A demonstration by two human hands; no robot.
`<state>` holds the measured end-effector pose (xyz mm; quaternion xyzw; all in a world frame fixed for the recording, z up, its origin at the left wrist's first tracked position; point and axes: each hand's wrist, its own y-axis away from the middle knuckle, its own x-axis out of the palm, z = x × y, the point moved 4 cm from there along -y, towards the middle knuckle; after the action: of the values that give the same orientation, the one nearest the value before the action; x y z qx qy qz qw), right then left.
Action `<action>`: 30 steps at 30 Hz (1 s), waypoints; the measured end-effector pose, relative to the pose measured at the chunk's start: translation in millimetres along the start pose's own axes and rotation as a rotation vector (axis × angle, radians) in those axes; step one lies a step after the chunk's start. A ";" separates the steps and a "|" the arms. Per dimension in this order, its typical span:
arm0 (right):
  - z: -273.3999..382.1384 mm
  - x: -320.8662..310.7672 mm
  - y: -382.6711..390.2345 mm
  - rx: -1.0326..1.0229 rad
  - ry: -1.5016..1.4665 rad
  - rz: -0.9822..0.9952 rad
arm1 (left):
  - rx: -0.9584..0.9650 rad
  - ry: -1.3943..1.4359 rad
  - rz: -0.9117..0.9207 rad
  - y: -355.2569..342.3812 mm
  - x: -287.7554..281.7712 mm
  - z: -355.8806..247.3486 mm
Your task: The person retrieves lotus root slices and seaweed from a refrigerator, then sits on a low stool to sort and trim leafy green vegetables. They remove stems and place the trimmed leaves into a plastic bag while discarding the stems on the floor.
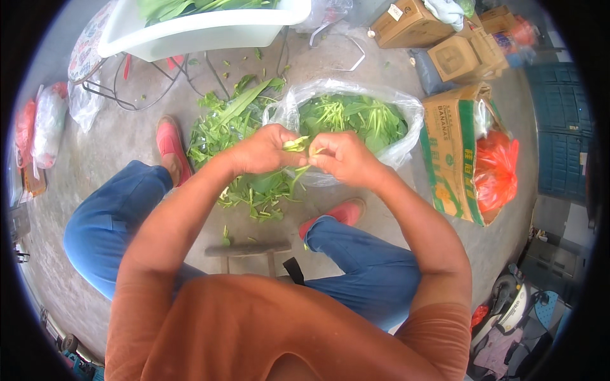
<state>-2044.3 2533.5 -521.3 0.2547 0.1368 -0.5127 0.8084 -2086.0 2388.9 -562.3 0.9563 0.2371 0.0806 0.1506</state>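
Both hands meet in front of me, above the edge of a heap of loose leafy greens (222,130) on the floor. Closed around a few pale-green stems (296,145) is my left hand (265,151). My right hand (346,159) pinches thin stem ends close beside it, with its fingertips almost touching the left. A leafy strand (297,180) hangs below the hands. Just beyond and to the right, a clear plastic bag (412,113) stands with its mouth spread, holding more leafy greens (356,117); its near edge is partly hidden by my right hand.
A white tub (197,47) of greens sits on a wire-legged stand at the far left. To the right are a cardboard box (448,152) with a red bag (497,165), and further cartons (406,25). A low wooden stool (248,249) shows between my legs.
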 end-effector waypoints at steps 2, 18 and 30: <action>4.2 0.4 0.5 -0.052 0.059 0.025 | -0.006 0.010 0.021 2.1 0.5 -3.0; -18.9 -5.4 1.1 0.271 -0.730 0.056 | 0.052 0.152 -0.264 9.8 -0.4 9.7; -25.7 6.5 -4.2 0.352 -1.005 -0.025 | 0.049 0.263 -0.271 5.5 10.1 16.0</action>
<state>-2044.2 2541.3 -546.9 0.1080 -0.3523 -0.5965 0.7131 -2071.2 2385.1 -574.7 0.9002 0.3833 0.1783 0.1047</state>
